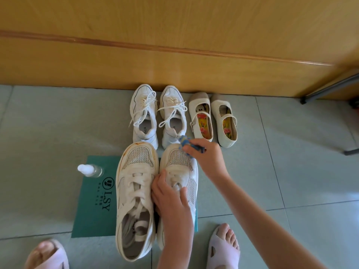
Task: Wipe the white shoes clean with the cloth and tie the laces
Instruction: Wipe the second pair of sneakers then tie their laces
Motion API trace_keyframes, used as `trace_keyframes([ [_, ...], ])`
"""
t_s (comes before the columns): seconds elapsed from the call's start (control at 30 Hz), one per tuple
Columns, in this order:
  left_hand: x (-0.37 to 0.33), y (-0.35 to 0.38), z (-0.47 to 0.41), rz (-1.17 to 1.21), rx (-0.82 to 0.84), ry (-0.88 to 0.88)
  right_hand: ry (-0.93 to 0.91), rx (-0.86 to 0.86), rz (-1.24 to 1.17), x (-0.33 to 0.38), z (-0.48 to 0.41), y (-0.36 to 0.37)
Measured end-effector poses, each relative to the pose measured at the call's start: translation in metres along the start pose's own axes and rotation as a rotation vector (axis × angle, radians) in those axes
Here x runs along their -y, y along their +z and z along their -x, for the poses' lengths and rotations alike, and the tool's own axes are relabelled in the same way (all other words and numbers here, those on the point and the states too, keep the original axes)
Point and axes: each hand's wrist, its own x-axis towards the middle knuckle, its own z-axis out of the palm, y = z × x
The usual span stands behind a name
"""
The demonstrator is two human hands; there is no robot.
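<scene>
Two dirty white lace-up shoes stand side by side on a green mat (93, 206), toes pointing away from me. The left shoe (136, 191) has brown stains along its rim and loose laces. My left hand (171, 202) grips the right shoe (179, 162) across its laces and holds it steady. My right hand (206, 158) presses a bunched blue patterned cloth (185, 142) against the toe of that right shoe.
A small clear spray bottle (90, 170) lies on the mat's far left corner. A pair of white sneakers (158, 113) and cream strap shoes (213, 117) stand against the wooden wall. My slippered feet (223, 247) rest on the grey tiles. A dark metal leg (330, 88) stands far right.
</scene>
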Motion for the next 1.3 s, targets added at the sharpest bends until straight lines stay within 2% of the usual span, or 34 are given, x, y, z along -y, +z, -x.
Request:
trace_keyframes([
  [0.13, 0.003, -0.002, -0.001, -0.022, 0.007, 0.037, 0.017, -0.164, -0.028, -0.01, 0.032, 0.005],
  [0.47, 0.002, -0.011, -0.004, -0.002, 0.082, 0.027, 0.146, -0.184, -0.089, -0.025, 0.088, 0.004],
  [0.57, -0.001, -0.018, -0.004, -0.018, 0.125, 0.028, 0.264, -0.082, -0.139, -0.028, 0.107, -0.005],
  [0.7, -0.003, -0.031, -0.005, -0.118, 0.223, 0.07, 0.534, 0.242, -0.298, -0.022, 0.109, -0.048],
  [0.77, -0.003, -0.035, -0.004, -0.21, 0.265, 0.096, 0.578, 0.257, -0.308, -0.012, 0.092, -0.069],
  [0.9, -0.01, -0.04, 0.001, -0.361, 0.284, 0.115, 0.433, 0.168, -0.248, 0.016, 0.053, -0.076],
  [1.07, -0.009, -0.042, -0.002, -0.387, 0.3, 0.126, 0.328, -0.087, -0.166, -0.001, 0.055, -0.012],
  [1.2, -0.002, -0.04, -0.006, -0.391, 0.285, 0.141, 0.371, -0.292, -0.264, -0.024, 0.089, 0.018],
  [1.3, -0.002, -0.04, -0.005, -0.383, 0.269, 0.164, 0.41, -0.342, -0.358, -0.025, 0.118, 0.023],
])
